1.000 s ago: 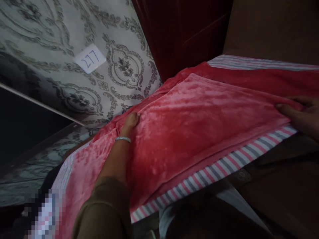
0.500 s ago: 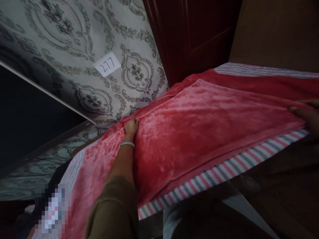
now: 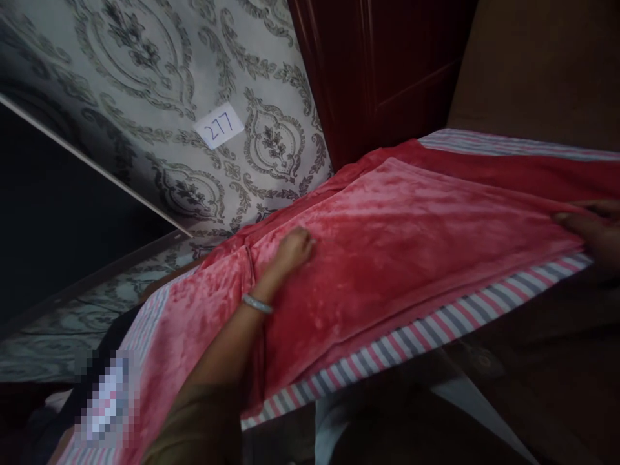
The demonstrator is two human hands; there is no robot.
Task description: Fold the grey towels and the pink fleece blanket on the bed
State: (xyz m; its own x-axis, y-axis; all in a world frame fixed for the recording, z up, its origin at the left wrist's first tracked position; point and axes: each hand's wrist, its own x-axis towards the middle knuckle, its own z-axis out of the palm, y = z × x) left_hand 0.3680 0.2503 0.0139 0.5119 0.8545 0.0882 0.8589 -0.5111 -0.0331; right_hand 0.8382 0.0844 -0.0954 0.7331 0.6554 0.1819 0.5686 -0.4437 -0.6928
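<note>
A red plush blanket with a striped grey, white and pink border lies folded in layers across the view. My left hand, a bracelet at its wrist, rests curled like a fist over the upper middle of the blanket; no cloth shows pinched in it. Just left of that hand, a creased fold runs down the cloth. At the right edge my right hand grips the blanket's right end, thumb on the near side. Part of this hand is out of frame and in shadow.
Patterned wallpaper with a paper marked 277 rises behind the blanket. A dark red door or panel stands beside it. To the left is a dark panel with a pale edge. A blurred-out patch covers the lower left.
My left hand has let go of the blanket's far fold and moved right and slightly nearer over the cloth. A crease now shows where it was. My right hand keeps its hold.
</note>
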